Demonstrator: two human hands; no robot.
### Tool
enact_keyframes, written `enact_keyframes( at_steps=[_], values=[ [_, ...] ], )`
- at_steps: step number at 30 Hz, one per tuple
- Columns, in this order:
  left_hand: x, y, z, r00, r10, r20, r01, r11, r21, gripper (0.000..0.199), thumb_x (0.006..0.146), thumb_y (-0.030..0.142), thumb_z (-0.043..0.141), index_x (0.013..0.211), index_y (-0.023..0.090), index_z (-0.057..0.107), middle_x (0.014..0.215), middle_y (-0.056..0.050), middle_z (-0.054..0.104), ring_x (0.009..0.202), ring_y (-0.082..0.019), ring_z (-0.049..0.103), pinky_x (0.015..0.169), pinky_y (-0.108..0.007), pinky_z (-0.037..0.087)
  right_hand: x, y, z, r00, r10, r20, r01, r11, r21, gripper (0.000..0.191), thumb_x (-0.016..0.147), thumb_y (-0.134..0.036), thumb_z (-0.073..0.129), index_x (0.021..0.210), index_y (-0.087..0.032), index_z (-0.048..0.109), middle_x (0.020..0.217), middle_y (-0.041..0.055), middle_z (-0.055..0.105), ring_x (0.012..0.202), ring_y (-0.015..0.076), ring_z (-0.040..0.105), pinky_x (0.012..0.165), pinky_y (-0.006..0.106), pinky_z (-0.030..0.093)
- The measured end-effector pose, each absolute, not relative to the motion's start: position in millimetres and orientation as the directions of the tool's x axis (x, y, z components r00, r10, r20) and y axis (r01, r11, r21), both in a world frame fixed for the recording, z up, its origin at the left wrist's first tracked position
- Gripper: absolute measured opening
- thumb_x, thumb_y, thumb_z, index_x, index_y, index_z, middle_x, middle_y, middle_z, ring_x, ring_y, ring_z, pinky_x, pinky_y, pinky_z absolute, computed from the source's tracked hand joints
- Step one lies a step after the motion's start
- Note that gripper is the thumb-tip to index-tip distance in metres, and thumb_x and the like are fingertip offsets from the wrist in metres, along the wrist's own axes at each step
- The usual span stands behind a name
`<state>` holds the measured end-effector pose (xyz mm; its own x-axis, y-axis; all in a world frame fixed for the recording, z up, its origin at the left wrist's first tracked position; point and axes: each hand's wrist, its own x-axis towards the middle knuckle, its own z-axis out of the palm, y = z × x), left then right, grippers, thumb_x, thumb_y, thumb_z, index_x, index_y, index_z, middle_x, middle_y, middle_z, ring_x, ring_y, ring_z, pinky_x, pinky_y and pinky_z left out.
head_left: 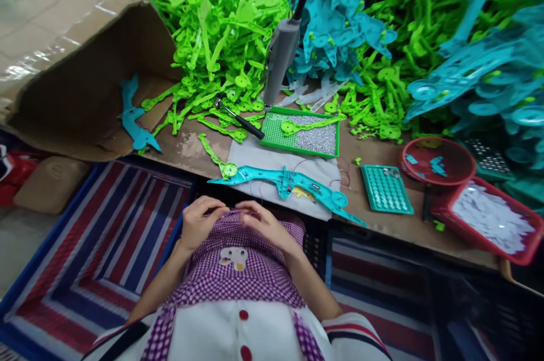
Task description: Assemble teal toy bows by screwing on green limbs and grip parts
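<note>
My left hand [203,222] and my right hand [266,228] are held close together over my lap, just off the table's front edge. The fingers of both are curled and pinched towards the thumbs; whatever they hold is too small to make out. Right in front of them a long teal plastic piece [272,178] lies on a white cloth [244,152]. A bright green plastic arm [211,154] touches its left end. Thin reddish wires [346,171] trail across the cloth, and a yellow part [304,194] shows from under the teal piece.
A green tray of small metal screws [317,134] sits behind the cloth under a hanging grey electric screwdriver [280,58]. Piled green parts [229,26] and teal parts [331,21] fill the back. At right are a teal tray [386,188], red bowl [437,160] and red bin [493,219]; at left, a cardboard box [76,55].
</note>
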<state>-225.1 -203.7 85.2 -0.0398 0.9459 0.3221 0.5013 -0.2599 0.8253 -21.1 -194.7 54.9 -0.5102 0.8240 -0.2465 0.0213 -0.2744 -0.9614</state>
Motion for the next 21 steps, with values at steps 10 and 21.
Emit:
enact_keyframes(
  at_steps=[10, 21],
  values=[
    [-208, -216, 73, 0.179, 0.920, 0.349, 0.487, -0.391, 0.781, 0.020, 0.092, 0.034, 0.063, 0.080, 0.021, 0.073, 0.076, -0.003, 0.072, 0.074, -0.016, 0.065, 0.072, -0.028, 0.049, -25, -218, 74, -0.416, 0.904, -0.102, 0.265, 0.013, -0.964, 0.043, 0.092, -0.051, 0.053, 0.122, -0.022, 0.062, 0.109, 0.0083, 0.071, 0.099, 0.0213, 0.065, 0.090, 0.037, 0.050],
    [-213, -204, 50, -0.017, 0.999, 0.041, 0.172, -0.038, 0.984, 0.022, 0.082, 0.039, 0.073, 0.085, 0.018, 0.074, 0.079, -0.004, 0.070, 0.066, -0.014, 0.062, 0.061, -0.024, 0.049, -24, -159, 76, -0.535, 0.809, -0.244, 0.227, -0.140, -0.964, 0.034, 0.079, -0.052, 0.065, 0.079, -0.019, 0.064, 0.071, 0.0002, 0.059, 0.065, 0.0128, 0.049, 0.062, 0.026, 0.038]
  ],
)
